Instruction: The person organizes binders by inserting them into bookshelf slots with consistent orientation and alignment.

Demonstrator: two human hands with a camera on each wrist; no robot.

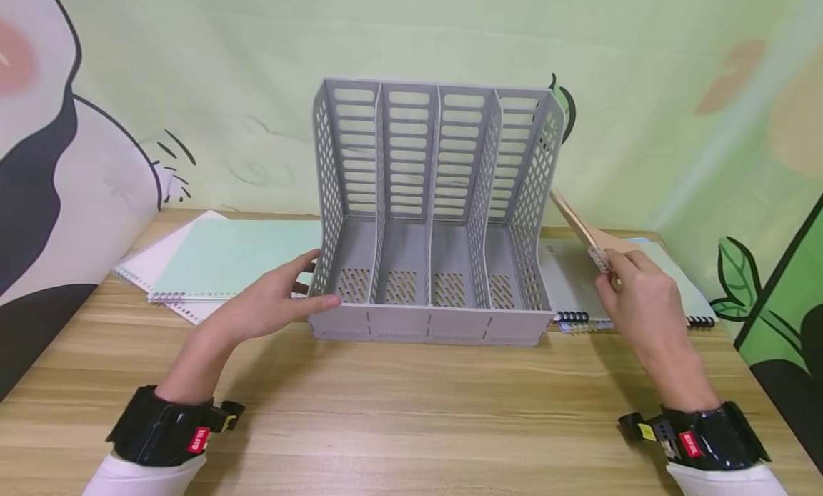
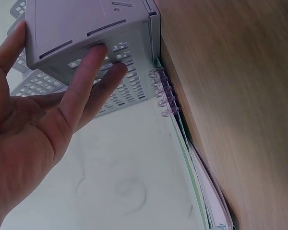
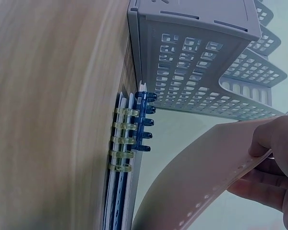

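A grey plastic file rack (image 1: 429, 326) with upright dividers and perforated walls stands mid-table. My left hand (image 1: 273, 303) touches its left front corner, thumb over the front rim and the other fingers spread against the outer side wall (image 2: 129, 86). To the right of the rack, my right hand (image 1: 648, 303) pinches a spiral notebook with a peach cover (image 3: 206, 163) along its clear-coiled edge. The notebook is tilted above the notebooks lying there, its far end near the rack's right wall.
Mint-green (image 1: 238, 256) and white (image 1: 151, 253) spiral notebooks lie overlapping left of the rack. On the right lie a grey notebook (image 1: 571, 278) and a pale one with black coils (image 1: 683, 281). A printed curtain (image 1: 437, 31) hangs behind the wooden table (image 1: 424, 417).
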